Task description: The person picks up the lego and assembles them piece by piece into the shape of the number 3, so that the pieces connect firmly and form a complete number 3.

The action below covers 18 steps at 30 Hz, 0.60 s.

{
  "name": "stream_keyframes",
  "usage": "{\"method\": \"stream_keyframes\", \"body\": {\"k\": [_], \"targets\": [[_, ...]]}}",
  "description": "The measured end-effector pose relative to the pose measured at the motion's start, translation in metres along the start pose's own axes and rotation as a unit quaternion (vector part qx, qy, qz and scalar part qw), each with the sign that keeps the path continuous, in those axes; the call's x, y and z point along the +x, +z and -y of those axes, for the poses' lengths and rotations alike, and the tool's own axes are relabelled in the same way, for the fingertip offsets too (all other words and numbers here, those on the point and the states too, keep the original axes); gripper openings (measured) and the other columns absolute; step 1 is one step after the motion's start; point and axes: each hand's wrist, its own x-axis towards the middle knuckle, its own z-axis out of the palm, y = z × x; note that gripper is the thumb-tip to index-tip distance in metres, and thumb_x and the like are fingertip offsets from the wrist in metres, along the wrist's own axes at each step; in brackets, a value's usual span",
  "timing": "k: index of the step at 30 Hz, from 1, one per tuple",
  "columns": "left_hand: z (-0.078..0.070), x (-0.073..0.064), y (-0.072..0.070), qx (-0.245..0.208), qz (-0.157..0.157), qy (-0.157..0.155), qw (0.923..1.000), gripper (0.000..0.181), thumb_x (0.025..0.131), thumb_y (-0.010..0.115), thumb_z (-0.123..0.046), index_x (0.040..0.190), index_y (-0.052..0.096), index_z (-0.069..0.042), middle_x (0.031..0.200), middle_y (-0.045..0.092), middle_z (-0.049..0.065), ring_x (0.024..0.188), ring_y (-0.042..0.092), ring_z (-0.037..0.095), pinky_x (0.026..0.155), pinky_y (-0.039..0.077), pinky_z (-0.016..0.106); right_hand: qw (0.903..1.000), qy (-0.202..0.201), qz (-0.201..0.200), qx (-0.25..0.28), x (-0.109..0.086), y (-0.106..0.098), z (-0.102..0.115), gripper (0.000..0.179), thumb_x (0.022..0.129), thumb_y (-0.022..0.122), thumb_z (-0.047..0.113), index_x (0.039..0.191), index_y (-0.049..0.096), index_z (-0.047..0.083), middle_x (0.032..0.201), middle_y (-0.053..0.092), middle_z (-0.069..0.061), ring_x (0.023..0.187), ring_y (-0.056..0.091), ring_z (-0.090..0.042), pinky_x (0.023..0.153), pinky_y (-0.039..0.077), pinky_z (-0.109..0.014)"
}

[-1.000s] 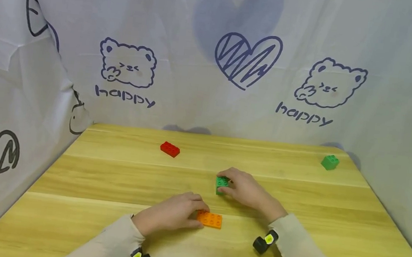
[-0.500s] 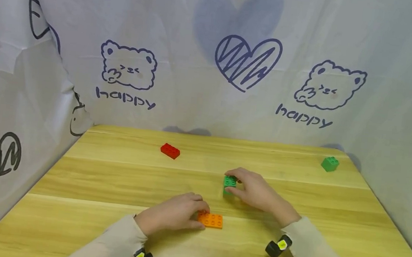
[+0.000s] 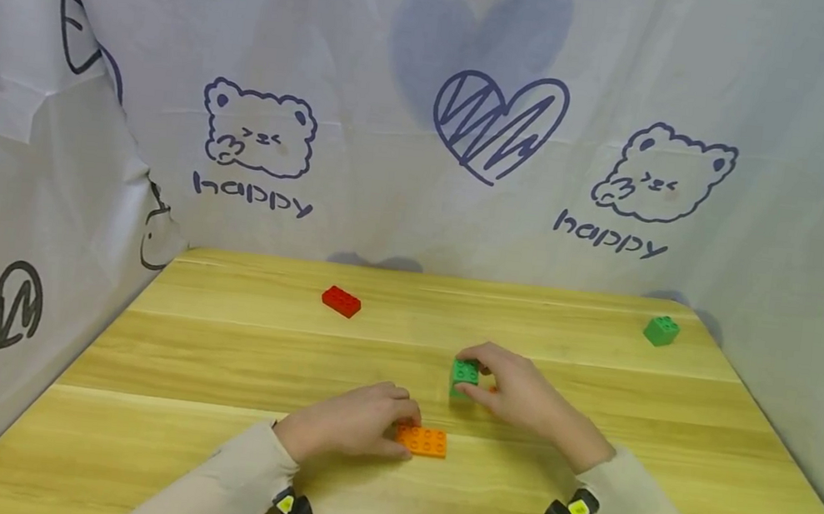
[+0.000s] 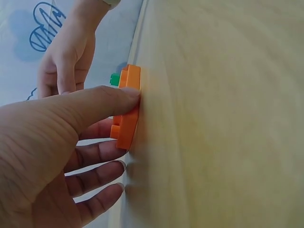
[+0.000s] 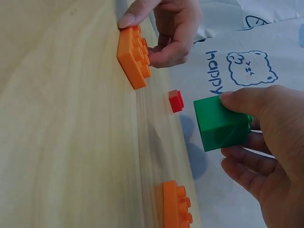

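My left hand pinches the near end of a flat orange building brick lying studs up on the table. In the left wrist view the thumb presses one side of that orange brick, fingertips at the other. Farther back, my right hand grips a green building brick between thumb and fingers, studs up. The right wrist view shows this green brick held above the tabletop. A second orange brick lies beyond it there; in the head view only a sliver shows behind the right hand.
A red brick lies toward the back left of the wooden table. Another green brick sits near the back right corner. A white cloth with drawings hangs behind the table and along its sides.
My right hand has shifted a little to the right with the green brick. A bit of orange now shows behind that hand. The left hand stays on its orange brick.
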Motion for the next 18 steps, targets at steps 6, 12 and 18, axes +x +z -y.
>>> {"method": "stream_keyframes", "body": {"k": [6,12,18], "targets": [[0.001,-0.001,0.002,-0.007,-0.007,0.005,0.9999,0.031,0.088,0.074,-0.037,0.11,0.066,-0.016,0.104,0.06,-0.007,0.095,0.054,0.009,0.087,0.046,0.024,0.9995,-0.028,-0.016,0.007,-0.007,0.002,0.005,0.042,0.092,0.07,0.036,0.124,0.061,0.012,0.113,0.063,0.003,0.094,0.059,-0.013,0.08,0.052,-0.032],[0.001,0.0,0.003,-0.008,-0.013,0.013,0.9998,0.032,0.088,0.074,-0.036,0.11,0.068,-0.013,0.103,0.061,-0.006,0.094,0.054,0.008,0.087,0.046,0.022,0.9989,-0.036,-0.017,0.024,-0.014,0.004,0.01,0.04,0.091,0.071,0.036,0.123,0.061,0.013,0.113,0.063,0.005,0.095,0.058,-0.011,0.083,0.052,-0.033],[0.001,0.0,0.004,-0.01,-0.025,0.017,0.9995,0.032,0.087,0.075,-0.037,0.107,0.072,-0.012,0.099,0.063,-0.006,0.091,0.054,0.008,0.084,0.046,0.022,0.9976,-0.047,-0.012,0.05,-0.02,0.006,0.016,0.04,0.092,0.069,0.036,0.123,0.06,0.013,0.115,0.063,0.004,0.097,0.058,-0.01,0.083,0.053,-0.036]]}}
